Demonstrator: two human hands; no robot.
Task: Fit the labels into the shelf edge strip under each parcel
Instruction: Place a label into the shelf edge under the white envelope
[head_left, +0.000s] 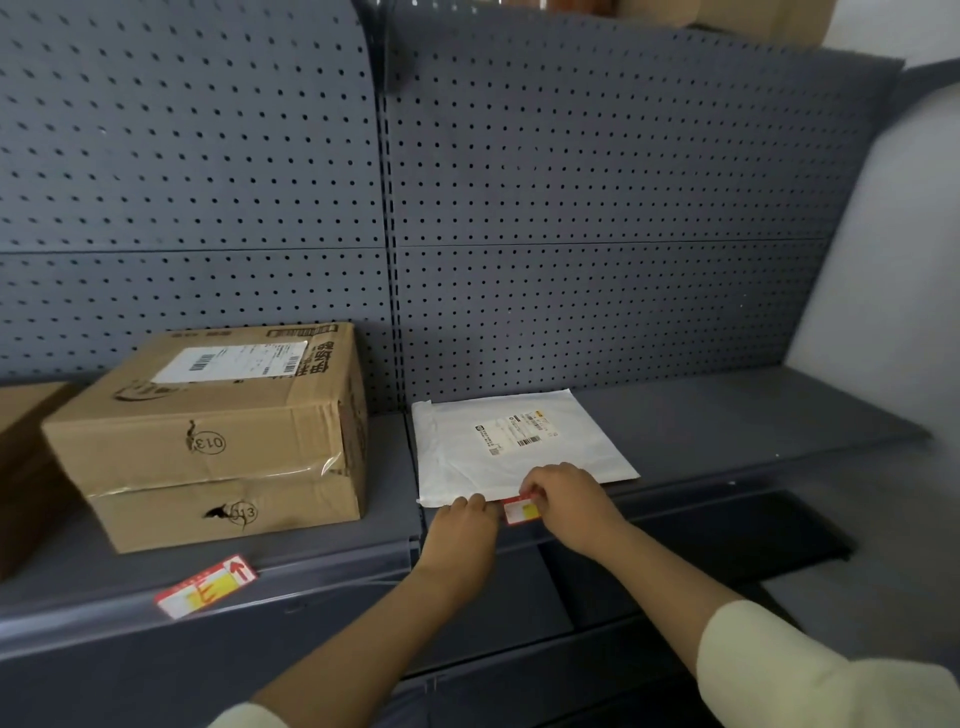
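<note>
Grey pegboard (571, 182) rises behind the mailer (519, 447), a flat white parcel lying on the dark shelf (727, 426). Left of the mailer stands a taped cardboard box (218, 431) marked 013. Along the shelf front, just below the mailer, runs the edge strip (311, 577). The left hand (462, 525) rests with bent fingers at the mailer's front edge; whether its grip holds anything, I cannot tell. The right hand (569, 499), just right of it, pinches a red and yellow label (519, 512) against the strip directly under the mailer. A second label (205, 584) sits tilted at the strip well left of the mailer, under the box
</note>
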